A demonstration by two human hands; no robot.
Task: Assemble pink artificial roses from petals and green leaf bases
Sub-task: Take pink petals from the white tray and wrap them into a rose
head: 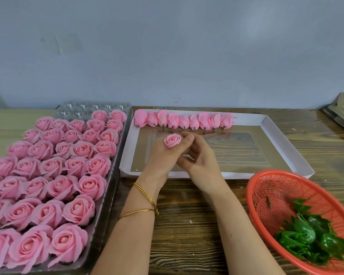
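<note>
While blister tray [99, 205] left of white box lid [282, 139] stands mostly filled with finished roses [48, 175], far cups bare, I judge job well on, unfinished. Buds [185, 121] row lid's far edge. Rose [172, 140] over lid: left hand [163, 155] pinches it; petals matte, spiralled. Right hand [201, 159] curled alongside, grip unclear. Leaf bases [306, 235], glossy, serrated, in red mesh basket [252, 187] right of lid.

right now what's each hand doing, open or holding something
left hand: holding the pink rose
right hand: fingers curled against the rose, grip cannot be told
</note>
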